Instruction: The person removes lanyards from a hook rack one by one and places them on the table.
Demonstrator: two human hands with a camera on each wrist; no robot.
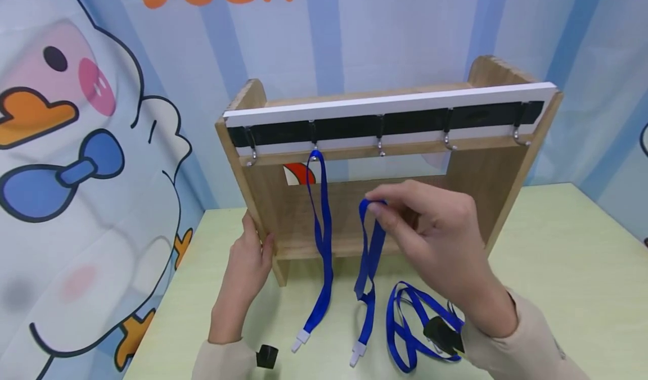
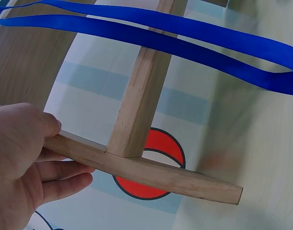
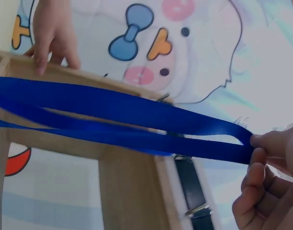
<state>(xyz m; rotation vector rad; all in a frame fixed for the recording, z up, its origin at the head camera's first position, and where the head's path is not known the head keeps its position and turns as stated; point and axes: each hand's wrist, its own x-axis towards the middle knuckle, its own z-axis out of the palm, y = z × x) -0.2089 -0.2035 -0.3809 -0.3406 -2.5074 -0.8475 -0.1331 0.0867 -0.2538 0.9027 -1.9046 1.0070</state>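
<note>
A wooden rack (image 1: pixel 298 252) stands on the table, several metal hooks (image 1: pixel 381 135) along its top front rail. My left hand (image 1: pixel 250 259) grips the rack's left side panel, thumb on the near side and fingers beyond in the left wrist view (image 2: pixel 22 158). Between thumb and index finger, my right hand (image 1: pixel 440 234) pinches the top of a blue lanyard (image 1: pixel 373 250), its loop hanging down to a white clip (image 1: pixel 358 353). This loop is below the hooks, apart from them. From the second hook on the left hangs another blue lanyard (image 1: pixel 326 245).
A third blue lanyard (image 1: pixel 390 318) lies loosely coiled on the table (image 1: pixel 572 245), partly hidden by my right wrist. Behind the rack hangs a blue-striped cloth (image 1: pixel 405 31) with a duck print (image 1: pixel 101 200).
</note>
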